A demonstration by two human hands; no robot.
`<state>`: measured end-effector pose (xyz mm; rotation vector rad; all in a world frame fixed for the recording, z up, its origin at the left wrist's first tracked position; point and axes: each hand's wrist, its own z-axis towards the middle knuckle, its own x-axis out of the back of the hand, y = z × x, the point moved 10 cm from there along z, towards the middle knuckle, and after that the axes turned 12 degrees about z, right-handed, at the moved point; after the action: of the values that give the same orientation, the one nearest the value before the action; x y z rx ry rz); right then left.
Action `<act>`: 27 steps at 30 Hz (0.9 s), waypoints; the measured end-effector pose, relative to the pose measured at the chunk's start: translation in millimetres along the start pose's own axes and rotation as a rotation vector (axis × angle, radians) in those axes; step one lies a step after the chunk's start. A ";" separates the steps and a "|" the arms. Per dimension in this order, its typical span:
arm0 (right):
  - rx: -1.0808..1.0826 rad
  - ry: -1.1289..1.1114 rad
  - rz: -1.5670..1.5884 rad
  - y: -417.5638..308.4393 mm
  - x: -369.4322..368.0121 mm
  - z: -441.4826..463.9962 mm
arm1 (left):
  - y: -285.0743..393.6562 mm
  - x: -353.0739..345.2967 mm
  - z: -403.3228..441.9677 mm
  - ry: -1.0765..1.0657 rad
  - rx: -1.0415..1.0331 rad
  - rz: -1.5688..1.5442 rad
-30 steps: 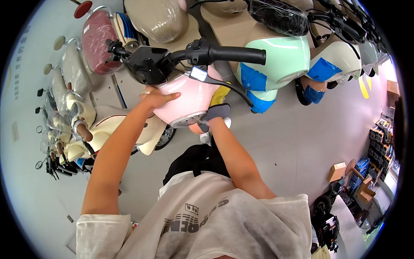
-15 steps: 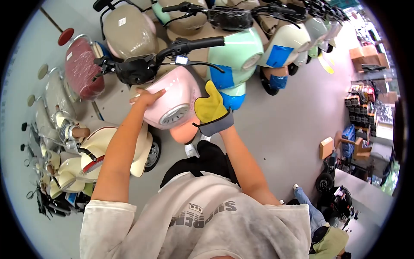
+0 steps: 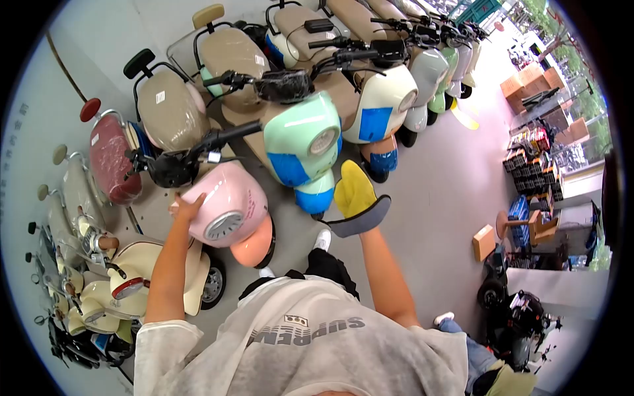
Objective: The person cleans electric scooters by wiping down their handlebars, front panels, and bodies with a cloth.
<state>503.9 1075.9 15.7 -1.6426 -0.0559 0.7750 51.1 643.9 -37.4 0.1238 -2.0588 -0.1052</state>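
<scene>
My left hand (image 3: 187, 207) grips the side edge of a pink scooter's front panel (image 3: 231, 191), its thumb lying on the glossy face. A slatted round vent or lamp (image 3: 224, 226) sits on that panel, above an orange front fender (image 3: 253, 244). Black handlebars (image 3: 177, 166) rise behind the panel. My right hand (image 3: 356, 198) wears a yellow glove with a grey cuff and is raised over the floor, apart from the scooters. The glove looks stretched out, with nothing seen in it. Closest to it stands a mint-green scooter (image 3: 300, 135) with blue film on its front.
A cream scooter (image 3: 373, 105) and several others stand in a row at the back. Cream scooters (image 3: 158, 261) also crowd the left. Cardboard boxes (image 3: 525, 82) and a small box (image 3: 483, 243) are at the right. Another person's leg (image 3: 467, 343) shows at lower right.
My gloved right hand has moved away from the pink panel, out to the right. My left hand stays on the panel. The view has shifted, showing more of the back row.
</scene>
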 end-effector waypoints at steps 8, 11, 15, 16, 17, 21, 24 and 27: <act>0.253 -0.129 -0.232 -44.2 81.6 94.9 | 3.1 -6.3 -11.0 0.316 0.097 0.063; 0.802 -0.225 -1.544 -85.8 63.8 108.2 | 30.4 0.6 -59.6 0.302 0.148 0.057; 0.956 -0.188 -1.361 -161.8 23.3 123.5 | 69.7 1.5 -112.7 0.468 0.026 0.230; 0.615 -0.236 -0.876 -138.2 57.6 152.3 | 89.9 4.3 -131.4 0.560 -0.075 0.312; 0.357 -0.162 -0.345 -109.9 96.9 175.8 | 106.8 0.1 -147.3 0.561 -0.152 0.275; 0.476 -0.035 -1.070 -165.3 54.7 199.7 | 181.4 -22.9 -193.0 0.443 -0.385 0.232; 0.270 0.067 -0.845 -157.4 80.2 244.3 | 232.8 -61.5 -190.8 0.140 -0.546 0.010; 0.398 0.038 -1.069 -165.0 60.2 301.2 | 302.2 -60.4 -192.1 0.127 -0.751 -0.156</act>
<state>459.5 1402.1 130.7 -1.0168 -0.6521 -0.0775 235.7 947.1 38.9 -0.1711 -1.7579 -0.9249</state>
